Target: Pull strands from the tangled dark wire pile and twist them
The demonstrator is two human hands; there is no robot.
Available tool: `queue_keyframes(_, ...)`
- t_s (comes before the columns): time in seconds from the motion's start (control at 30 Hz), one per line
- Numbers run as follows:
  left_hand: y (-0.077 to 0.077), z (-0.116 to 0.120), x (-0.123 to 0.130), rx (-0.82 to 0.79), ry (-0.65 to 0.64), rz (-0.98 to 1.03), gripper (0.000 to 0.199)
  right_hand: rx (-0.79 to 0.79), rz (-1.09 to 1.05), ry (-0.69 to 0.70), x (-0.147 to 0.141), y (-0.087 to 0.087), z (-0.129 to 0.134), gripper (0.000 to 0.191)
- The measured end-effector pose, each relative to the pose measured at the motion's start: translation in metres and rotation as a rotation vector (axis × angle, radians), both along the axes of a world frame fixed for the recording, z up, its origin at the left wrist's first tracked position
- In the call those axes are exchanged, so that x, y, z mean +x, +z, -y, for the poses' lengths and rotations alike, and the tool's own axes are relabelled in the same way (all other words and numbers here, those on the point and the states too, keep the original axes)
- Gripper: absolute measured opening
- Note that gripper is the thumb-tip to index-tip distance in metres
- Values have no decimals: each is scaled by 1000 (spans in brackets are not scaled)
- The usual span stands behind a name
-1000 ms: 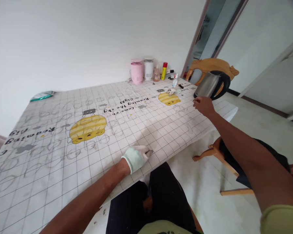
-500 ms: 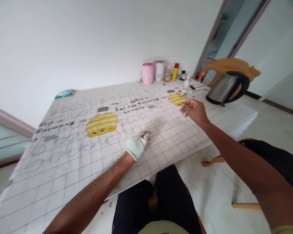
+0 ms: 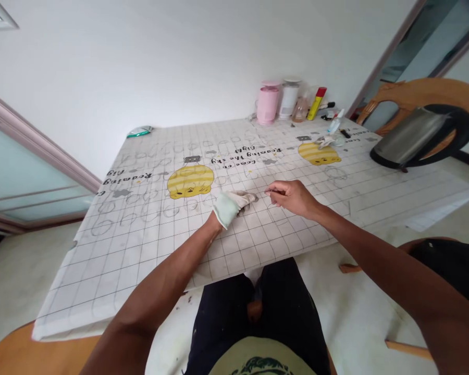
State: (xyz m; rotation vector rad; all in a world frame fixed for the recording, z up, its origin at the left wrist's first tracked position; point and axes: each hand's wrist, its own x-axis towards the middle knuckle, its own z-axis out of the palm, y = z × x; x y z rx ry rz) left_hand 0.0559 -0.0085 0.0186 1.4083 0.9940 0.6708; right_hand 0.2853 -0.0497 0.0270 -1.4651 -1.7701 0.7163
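Gridded tablecloth [image 3: 226,250] spans our view from lower left to right, white with thin dark lines. Nearest, bottom centre: our shirt [image 3: 254,351] and dark trousers [image 3: 229,317], legs up against the table edge. Orange seat [image 3: 31,346] in the lower left corner, black cloth [image 3: 453,268] over a wooden chair at lower right.

Hands are mid-frame. Left hand [image 3: 234,202] wears a glove, pale green cuff, whitish fingers with grimy tips. Fingers bent, low over the cloth; can't tell if we hold anything in it. Right hand [image 3: 293,197] is bare, thumb and fingers pinched narrow on a dark stick [image 3: 272,192]. Its tip points at the left fingertips, small gap between. Stick sits just right of frame centre; can't make out what it is.

Past the hands: yellow bear print [image 3: 190,182] left of centre, second bear [image 3: 318,153] to the right, grey loops [image 3: 105,224] scrawled across the left half. Crumpled rag [image 3: 325,140] by the second bear, kettle [image 3: 410,135] at far right.

Back edge: green packet [image 3: 139,132] at left; pink canister [image 3: 268,105], white canister [image 3: 288,100], pinkish bottle [image 3: 300,110] and red-capped yellow can [image 3: 316,105] lined up right of centre. White wall [image 3: 172,62] behind.
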Motion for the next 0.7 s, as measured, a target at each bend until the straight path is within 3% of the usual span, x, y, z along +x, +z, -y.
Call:
queue_keyframes(0.1, 1, 1, 2, -7, -11, -10, 19, 46, 45, 5, -6, -3, 2, 18)
queue_keyframes(0.33, 0, 6, 13, 115, 176, -232, 25, 98, 49, -34, -32, -20, 6, 19)
queue_keyframes(0.53, -16, -2, 19, -17, 224, -28, 20, 156, 84, -111, -42, -27, 1, 17)
queue_keyframes(0.7, -17, -3, 16, -110, 162, 158, 20, 173, 13, -217, -42, -27, -2, 12)
